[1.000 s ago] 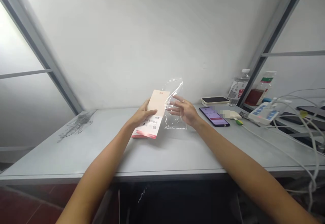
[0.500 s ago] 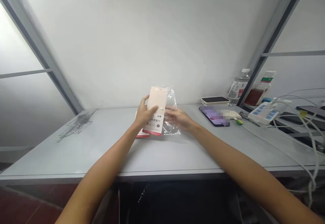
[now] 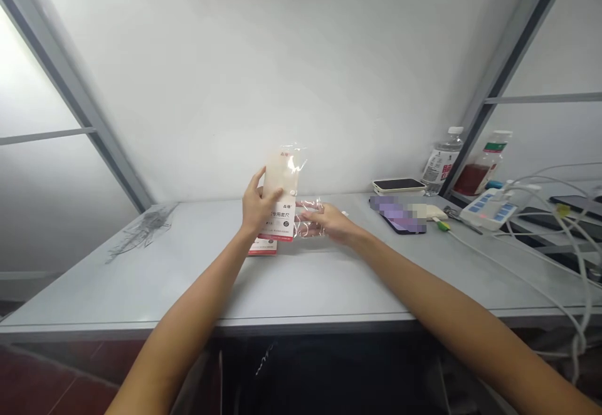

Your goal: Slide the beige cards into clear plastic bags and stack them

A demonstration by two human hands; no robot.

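**Q:** Where is the packet held, and what is printed on it?

**A:** The peach card packet [image 3: 281,180], printed "专用套尺", is gripped upright above the tabletop [image 3: 141,293] by the left hand [image 3: 259,205]. Its top is sleeved in a clear plastic bag [image 3: 309,219], grasped by the right hand [image 3: 329,224]. A red-edged packet [image 3: 262,247] lies just below.

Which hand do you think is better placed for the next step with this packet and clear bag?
Probably the left hand: it holds the pink-and-white packet upright, while the right hand only reaches the clear plastic bag.
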